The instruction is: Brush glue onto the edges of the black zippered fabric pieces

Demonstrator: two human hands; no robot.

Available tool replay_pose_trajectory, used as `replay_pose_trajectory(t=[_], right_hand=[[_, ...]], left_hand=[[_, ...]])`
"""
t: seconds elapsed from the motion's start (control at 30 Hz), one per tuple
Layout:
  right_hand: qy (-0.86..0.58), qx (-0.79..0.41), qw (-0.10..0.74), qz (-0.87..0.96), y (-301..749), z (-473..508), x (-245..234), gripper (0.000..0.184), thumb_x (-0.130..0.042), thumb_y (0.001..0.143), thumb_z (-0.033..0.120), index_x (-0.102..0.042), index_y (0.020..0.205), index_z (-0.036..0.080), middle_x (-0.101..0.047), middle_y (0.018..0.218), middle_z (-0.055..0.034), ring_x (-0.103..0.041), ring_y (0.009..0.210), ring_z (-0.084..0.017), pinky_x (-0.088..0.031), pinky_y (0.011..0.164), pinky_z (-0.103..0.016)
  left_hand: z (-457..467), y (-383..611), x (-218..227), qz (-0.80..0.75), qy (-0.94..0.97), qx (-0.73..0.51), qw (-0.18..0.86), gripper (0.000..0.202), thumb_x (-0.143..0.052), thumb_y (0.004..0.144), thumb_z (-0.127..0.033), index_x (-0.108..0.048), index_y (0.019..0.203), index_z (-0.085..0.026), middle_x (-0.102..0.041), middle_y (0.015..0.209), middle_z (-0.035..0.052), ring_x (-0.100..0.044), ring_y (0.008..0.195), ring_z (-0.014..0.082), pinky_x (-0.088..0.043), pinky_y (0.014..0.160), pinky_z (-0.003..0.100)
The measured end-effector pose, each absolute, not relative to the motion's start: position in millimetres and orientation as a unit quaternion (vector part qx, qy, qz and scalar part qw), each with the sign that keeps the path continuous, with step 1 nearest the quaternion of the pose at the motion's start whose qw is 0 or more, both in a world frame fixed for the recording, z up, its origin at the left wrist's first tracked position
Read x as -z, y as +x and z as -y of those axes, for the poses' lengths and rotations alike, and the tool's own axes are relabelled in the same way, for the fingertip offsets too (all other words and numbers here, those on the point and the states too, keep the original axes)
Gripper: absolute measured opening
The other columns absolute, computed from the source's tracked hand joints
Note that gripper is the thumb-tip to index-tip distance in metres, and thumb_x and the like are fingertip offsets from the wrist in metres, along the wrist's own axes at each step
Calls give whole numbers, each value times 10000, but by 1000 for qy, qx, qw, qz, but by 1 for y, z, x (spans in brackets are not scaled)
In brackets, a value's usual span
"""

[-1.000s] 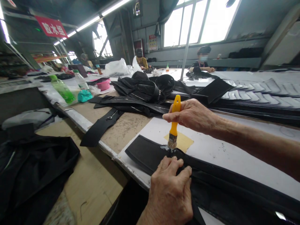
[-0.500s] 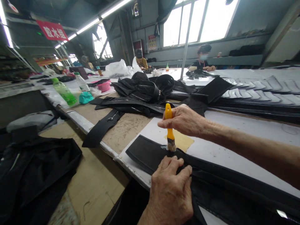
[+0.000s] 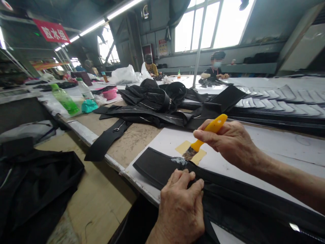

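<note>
Two hands at work on one black fabric strip (image 3: 157, 166), which lies on white paper at the table (image 3: 132, 140) edge.
Right hand (image 3: 231, 142) grips a yellow brush (image 3: 203, 139), bristles tilted onto the strip; left hand (image 3: 181, 206) presses flat, holding nothing. Advisable: light, even strokes, fabric kept taut.

Probably garment workshop, long worktables (image 3: 142, 135), black fabric piles (image 3: 152, 96), seated workers (image 3: 215, 67)

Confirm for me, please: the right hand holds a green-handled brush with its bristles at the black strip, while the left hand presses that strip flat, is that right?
Not quite: the head view shows the brush has a yellow handle, not green. The rest holds: the right hand grips it with the bristles at the black strip, and the left hand presses that strip flat.
</note>
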State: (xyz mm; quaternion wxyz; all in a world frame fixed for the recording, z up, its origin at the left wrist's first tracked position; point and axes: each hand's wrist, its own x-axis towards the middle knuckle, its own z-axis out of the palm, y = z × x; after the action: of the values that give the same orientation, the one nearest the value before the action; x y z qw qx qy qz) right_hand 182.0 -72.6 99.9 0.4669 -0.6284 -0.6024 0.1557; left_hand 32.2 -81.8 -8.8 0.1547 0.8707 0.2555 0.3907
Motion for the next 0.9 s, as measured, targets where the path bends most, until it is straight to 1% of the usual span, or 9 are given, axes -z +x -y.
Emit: replay_pose_trajectory(t=[0.07, 0.17, 0.3, 0.43, 0.5, 0.6, 0.7, 0.83, 0.9], right_hand=[[-620, -170, 477, 599, 182, 76, -92, 355, -586, 717, 469, -604, 616, 129, -402, 479, 29, -333, 445, -62, -272, 433, -221], [-628, -189, 457, 601, 186, 80, -88, 369, -575, 721, 477, -603, 610, 126, -421, 495, 20, -332, 445, -64, -254, 414, -219], [-650, -184, 432, 597, 193, 87, -95, 378, -592, 692, 496, -612, 594, 132, -436, 490, 12, -346, 445, -73, -270, 409, -220], [-634, -148, 463, 602, 188, 89, -97, 350, -582, 724, 459, -596, 579, 141, -405, 463, 28, -321, 410, -60, -277, 409, -215], [-618, -140, 471, 613, 184, 89, -95, 327, -567, 741, 429, -601, 588, 142, -445, 488, 24, -339, 414, -57, -289, 414, -211], [-620, -138, 425, 645, 183, 91, -94, 331, -534, 756, 411, -609, 577, 142, -529, 535, 5, -417, 454, -70, -330, 450, -205], [-640, -131, 369, 661, 185, 93, -101, 343, -509, 762, 412, -628, 575, 151, -569, 529, 0, -476, 478, -84, -355, 483, -204], [-645, -104, 373, 659, 181, 93, -109, 327, -505, 752, 400, -633, 573, 158, -573, 525, 4, -478, 475, -85, -349, 483, -208], [-663, -107, 356, 650, 177, 91, -109, 322, -500, 762, 393, -637, 591, 157, -572, 530, 6, -483, 491, -86, -352, 506, -213]], left_hand=[[82, 32, 7, -256, 871, -388, 157, 244, -484, 795, -139, -645, 960, -220, -627, 965, 58, -546, 894, 216, -532, 802, 416], [82, 31, 6, -256, 870, -390, 160, 253, -486, 792, -138, -645, 970, -222, -624, 954, 59, -546, 885, 212, -535, 786, 405], [82, 32, 7, -255, 871, -387, 164, 262, -491, 791, -135, -639, 986, -227, -622, 976, 52, -541, 918, 211, -519, 831, 415], [81, 33, 8, -258, 872, -385, 161, 266, -487, 794, -130, -639, 986, -234, -625, 981, 48, -539, 933, 215, -520, 834, 412], [81, 32, 7, -262, 872, -382, 160, 260, -484, 799, -135, -642, 980, -236, -624, 972, 49, -539, 923, 216, -526, 815, 406], [81, 32, 7, -263, 873, -376, 165, 253, -482, 805, -140, -642, 978, -235, -618, 966, 49, -535, 910, 209, -527, 804, 395], [81, 32, 7, -260, 873, -378, 166, 262, -486, 799, -134, -638, 989, -233, -615, 973, 49, -530, 931, 209, -518, 826, 394], [82, 32, 8, -260, 871, -383, 161, 258, -491, 801, -136, -638, 988, -235, -621, 988, 46, -529, 949, 214, -515, 828, 394], [82, 32, 8, -261, 871, -382, 165, 248, -488, 807, -139, -640, 977, -236, -622, 983, 43, -531, 931, 210, -521, 802, 383]])
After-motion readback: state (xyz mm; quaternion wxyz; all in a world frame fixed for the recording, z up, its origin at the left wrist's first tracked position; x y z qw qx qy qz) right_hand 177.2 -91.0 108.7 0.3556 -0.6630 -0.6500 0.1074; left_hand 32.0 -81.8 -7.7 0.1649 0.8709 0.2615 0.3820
